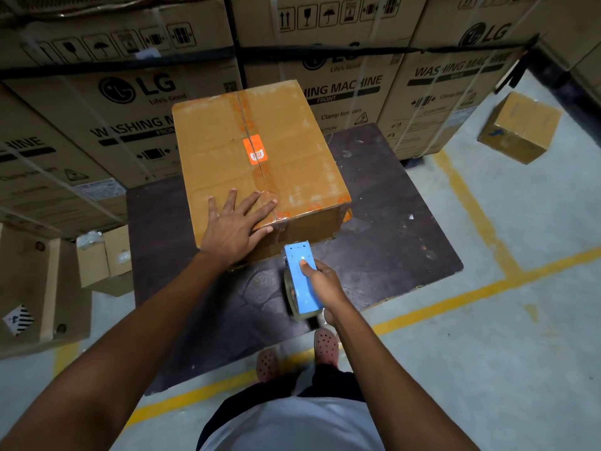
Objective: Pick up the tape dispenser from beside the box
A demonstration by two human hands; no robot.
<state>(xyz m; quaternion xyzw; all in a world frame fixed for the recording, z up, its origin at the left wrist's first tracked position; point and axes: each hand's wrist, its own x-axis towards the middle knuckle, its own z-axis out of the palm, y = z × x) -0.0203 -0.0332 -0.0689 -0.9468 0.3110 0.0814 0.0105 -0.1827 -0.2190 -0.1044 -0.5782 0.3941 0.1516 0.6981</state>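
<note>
1. Left hand (235, 222) lies spread flat on the cardboard box (260, 157), which sits on a dark board (390, 222).
2. Right hand (322, 284) grips a blue tape dispenser (300, 278) just beside the box's near edge.
3. Washing machine cartons (130, 102) wall off the back; a small box (517, 128) sits far right.

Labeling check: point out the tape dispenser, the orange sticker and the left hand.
tape dispenser (300, 281), head view, on its blue top face.
orange sticker (255, 149), head view, at its centre, on the box lid.
left hand (234, 222), head view, on its back.

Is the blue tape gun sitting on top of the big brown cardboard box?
No, the right hand holds the blue tape gun in front of the big brown cardboard box, while the left hand rests flat on the box.
</note>
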